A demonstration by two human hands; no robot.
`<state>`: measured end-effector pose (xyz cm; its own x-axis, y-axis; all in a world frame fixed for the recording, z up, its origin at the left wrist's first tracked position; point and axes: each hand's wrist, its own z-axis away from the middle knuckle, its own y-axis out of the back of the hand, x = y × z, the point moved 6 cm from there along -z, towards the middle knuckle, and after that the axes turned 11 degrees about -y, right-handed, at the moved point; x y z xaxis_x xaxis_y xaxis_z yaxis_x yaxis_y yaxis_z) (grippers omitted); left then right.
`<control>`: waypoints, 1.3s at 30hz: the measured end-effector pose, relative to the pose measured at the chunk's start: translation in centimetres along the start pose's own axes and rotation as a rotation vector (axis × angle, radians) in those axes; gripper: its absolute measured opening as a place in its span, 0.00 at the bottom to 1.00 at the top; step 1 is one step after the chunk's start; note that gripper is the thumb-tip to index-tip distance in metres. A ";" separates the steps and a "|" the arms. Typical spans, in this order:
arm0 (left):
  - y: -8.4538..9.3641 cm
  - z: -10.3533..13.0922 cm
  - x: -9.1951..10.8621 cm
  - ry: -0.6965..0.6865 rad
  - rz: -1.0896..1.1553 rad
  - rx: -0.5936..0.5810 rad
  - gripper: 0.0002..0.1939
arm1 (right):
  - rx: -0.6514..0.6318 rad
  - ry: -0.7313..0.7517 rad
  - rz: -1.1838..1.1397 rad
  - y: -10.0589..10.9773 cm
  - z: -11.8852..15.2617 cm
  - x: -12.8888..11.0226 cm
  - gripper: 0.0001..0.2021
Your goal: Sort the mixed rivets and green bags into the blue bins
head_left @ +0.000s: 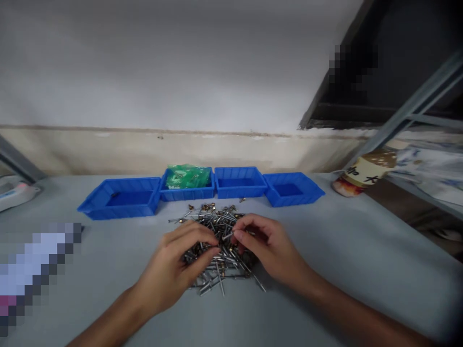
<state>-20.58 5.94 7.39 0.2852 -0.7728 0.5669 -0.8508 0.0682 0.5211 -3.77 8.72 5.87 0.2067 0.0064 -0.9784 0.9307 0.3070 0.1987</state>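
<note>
Head, fingers (203, 235) apart, hardware (224, 256), bin edges (241, 189) beyond

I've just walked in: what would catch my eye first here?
First, the heap of shiny metal pieces mid-table, with the left hand and right hand over it, the right pinching a thin metal piece. Behind stand four blue trays, with bright green plastic in the second from left. Far right is a labelled container.

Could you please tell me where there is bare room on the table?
Bare tabletop lies between the right hand and the labelled container, and between the left hand and the leftmost blue tray. The middle is crowded with metal pieces.
</note>
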 end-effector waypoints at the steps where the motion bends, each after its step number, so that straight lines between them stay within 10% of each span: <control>1: 0.1 0.0 0.0 -0.003 -0.014 -0.017 0.04 | -0.006 -0.030 -0.076 0.2 -0.2 0.2 0.07; 13: 1.6 0.2 -2.2 0.028 -0.278 -0.215 0.05 | -0.035 -0.239 -0.562 0.9 -0.7 1.7 0.06; 27: 3.2 1.2 -5.8 0.200 -0.431 -0.174 0.15 | 0.117 -0.122 -0.437 3.6 -1.6 1.5 0.03; 35: 3.0 2.0 -6.7 0.160 -0.544 -0.221 0.20 | 0.876 0.475 0.594 11.8 -0.9 -1.9 0.06; 39: 3.8 2.3 -7.8 0.203 -0.617 -0.204 0.19 | 0.953 0.472 0.566 14.4 -1.6 -1.0 0.08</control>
<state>-27.06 10.78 3.46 0.7854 -0.5765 0.2253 -0.4112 -0.2140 0.8861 8.95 14.66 9.57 0.7121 0.3215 -0.6242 0.6338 -0.6769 0.3743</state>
